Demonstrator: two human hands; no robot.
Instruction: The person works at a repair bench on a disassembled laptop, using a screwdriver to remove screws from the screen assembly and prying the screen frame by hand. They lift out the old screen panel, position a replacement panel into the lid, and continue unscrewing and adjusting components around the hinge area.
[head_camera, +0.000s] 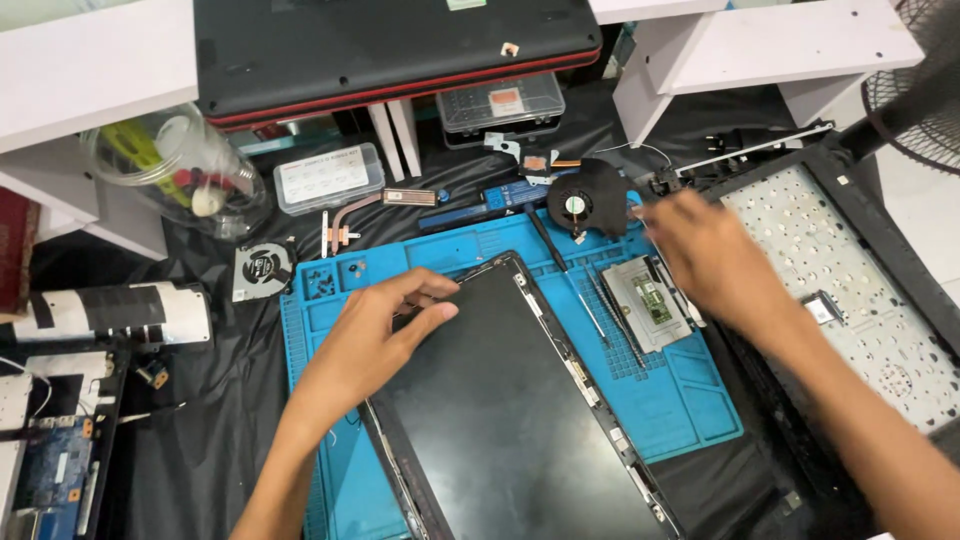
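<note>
Two hands are at work over the bench, each on its own job. Your left hand (385, 330) lies on the upper left corner of the laptop screen panel (520, 420), fingers bent and drawn together against the thumb at the bezel edge; whether they actually pinch the frame or only press on it I cannot tell, but the weight of the hand seems to pin the panel flat on the blue repair mat (690, 400) so it does not slide. The panel lies face up and tilted, running from your left fingertips down toward your body. Your right hand (715, 260) reaches away from you, blurred by motion, with fingers loosely spread and nothing visibly held — its tips are near the black cooling fan (588, 200) and the loose parts just beyond it. Just under that palm, on the mat, sit a small grey touchpad board (645, 300) and a thin tool (560, 255), seemingly kept within easy reach. Along the outer side of your right forearm lies the grey keyboard frame (850, 280), underside up, set off the mat as if parked out of the way. Beyond your left hand sit a second small fan (262, 268) and a clear parts box (328, 177) — seemingly parked clear of the panel.
</note>
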